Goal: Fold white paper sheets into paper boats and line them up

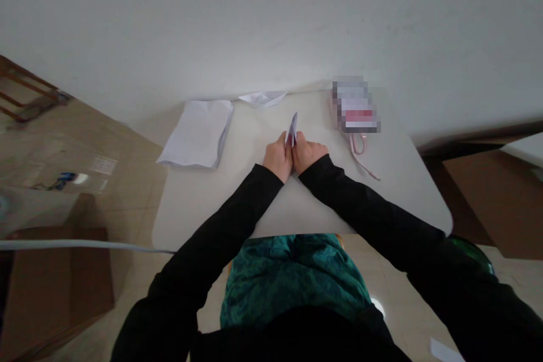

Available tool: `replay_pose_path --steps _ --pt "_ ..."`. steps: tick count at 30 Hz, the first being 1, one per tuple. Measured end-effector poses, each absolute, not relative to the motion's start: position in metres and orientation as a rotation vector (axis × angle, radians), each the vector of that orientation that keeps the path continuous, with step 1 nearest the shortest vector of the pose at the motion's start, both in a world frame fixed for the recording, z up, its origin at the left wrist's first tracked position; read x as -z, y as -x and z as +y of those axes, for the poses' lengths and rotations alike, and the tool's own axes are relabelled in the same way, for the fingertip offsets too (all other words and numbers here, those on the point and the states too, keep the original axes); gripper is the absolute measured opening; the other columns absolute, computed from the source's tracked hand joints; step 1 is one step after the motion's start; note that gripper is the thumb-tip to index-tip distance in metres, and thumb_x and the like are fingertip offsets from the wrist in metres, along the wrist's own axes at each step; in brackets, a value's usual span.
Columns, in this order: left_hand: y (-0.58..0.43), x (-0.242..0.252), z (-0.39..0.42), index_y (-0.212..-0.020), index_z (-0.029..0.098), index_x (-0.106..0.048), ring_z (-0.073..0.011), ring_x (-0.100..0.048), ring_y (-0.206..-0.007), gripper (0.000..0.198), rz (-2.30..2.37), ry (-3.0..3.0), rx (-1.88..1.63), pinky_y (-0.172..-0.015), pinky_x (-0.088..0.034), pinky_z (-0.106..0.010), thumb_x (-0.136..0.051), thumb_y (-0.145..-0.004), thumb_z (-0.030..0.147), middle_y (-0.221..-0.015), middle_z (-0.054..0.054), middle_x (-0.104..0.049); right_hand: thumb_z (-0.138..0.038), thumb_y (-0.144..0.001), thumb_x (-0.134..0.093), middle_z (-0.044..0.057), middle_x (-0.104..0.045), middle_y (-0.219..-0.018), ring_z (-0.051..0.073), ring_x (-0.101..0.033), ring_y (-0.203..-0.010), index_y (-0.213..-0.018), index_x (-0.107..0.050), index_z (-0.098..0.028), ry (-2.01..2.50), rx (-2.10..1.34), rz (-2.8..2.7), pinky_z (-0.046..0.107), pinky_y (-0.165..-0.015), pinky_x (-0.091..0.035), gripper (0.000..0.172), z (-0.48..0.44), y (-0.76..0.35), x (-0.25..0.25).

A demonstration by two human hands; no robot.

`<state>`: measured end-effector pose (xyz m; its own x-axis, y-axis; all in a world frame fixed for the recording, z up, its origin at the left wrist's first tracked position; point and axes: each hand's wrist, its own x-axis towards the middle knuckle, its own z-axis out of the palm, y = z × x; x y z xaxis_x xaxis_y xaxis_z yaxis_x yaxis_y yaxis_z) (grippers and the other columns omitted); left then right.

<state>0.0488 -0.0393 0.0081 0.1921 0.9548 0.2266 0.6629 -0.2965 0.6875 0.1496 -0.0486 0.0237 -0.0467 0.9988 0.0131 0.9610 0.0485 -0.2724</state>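
Note:
A small piece of folded white paper (293, 124) stands upright between my two hands, above the middle of the white table. My left hand (278, 157) grips it from the left with closed fingers. From the other side my right hand (307, 153) is closed on the same paper, its knuckles close against the left hand. The lower part of the paper is hidden by the fingers. Beyond the hands, by the wall, lies a folded paper boat (263, 99). A stack of white paper sheets (199, 133) rests at the table's left side.
On the right of the table (322, 215) lies a blurred-out phone-like object (356, 104) with a pink strap (360, 144). A wall (271, 22) borders the table's far edge. Cardboard boxes (500, 198) stand at the right, and another brown box (59, 283) is at lower left.

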Motion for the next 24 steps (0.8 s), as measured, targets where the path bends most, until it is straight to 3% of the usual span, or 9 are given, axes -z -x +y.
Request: replay_pose_path --steps 3,10,18,24 --pt "-0.050 -0.008 -0.039 -0.099 0.016 -0.056 -0.0187 -0.062 -0.065 0.032 1.570 -2.053 -0.903 -0.066 -0.048 -0.031 -0.028 -0.098 0.031 -0.070 -0.006 -0.063 -0.027 -0.093 -0.032 0.015 -0.070 -0.080 0.026 -0.064 -0.071 -0.110 -0.052 -0.013 2.047 -0.236 -2.085 0.030 -0.059 -0.034 0.030 -0.048 -0.150 -0.023" --pt "-0.047 -0.005 -0.037 -0.077 0.019 -0.058 -0.0170 -0.064 -0.075 0.053 1.506 -1.895 -1.060 -0.070 -0.049 -0.029 -0.018 -0.098 0.048 -0.074 -0.007 -0.065 -0.036 -0.091 -0.032 0.006 -0.063 -0.065 0.017 -0.053 -0.056 -0.079 -0.061 -0.017 1.696 -0.353 -1.903 0.028 -0.055 -0.029 0.036 -0.046 -0.157 -0.009" --pt "-0.053 -0.004 -0.041 -0.076 0.018 -0.058 -0.0170 -0.063 -0.074 0.053 1.505 -1.826 -1.073 -0.066 -0.050 -0.028 -0.024 -0.096 0.052 -0.071 -0.006 -0.065 -0.033 -0.094 -0.024 0.007 -0.062 -0.067 0.017 -0.052 -0.056 -0.087 -0.058 -0.016 1.688 -0.334 -1.802 0.027 -0.055 -0.030 0.039 -0.046 -0.154 -0.007" --pt "-0.053 -0.006 -0.042 -0.086 0.017 -0.061 -0.0193 -0.063 -0.068 0.048 1.616 -1.981 -0.973 -0.067 -0.048 -0.032 -0.023 -0.099 0.043 -0.070 -0.007 -0.065 -0.036 -0.094 -0.022 0.007 -0.061 -0.060 0.016 -0.051 -0.053 -0.077 -0.059 -0.016 1.739 -0.247 -1.885 0.028 -0.054 -0.026 0.046 -0.048 -0.156 -0.007"
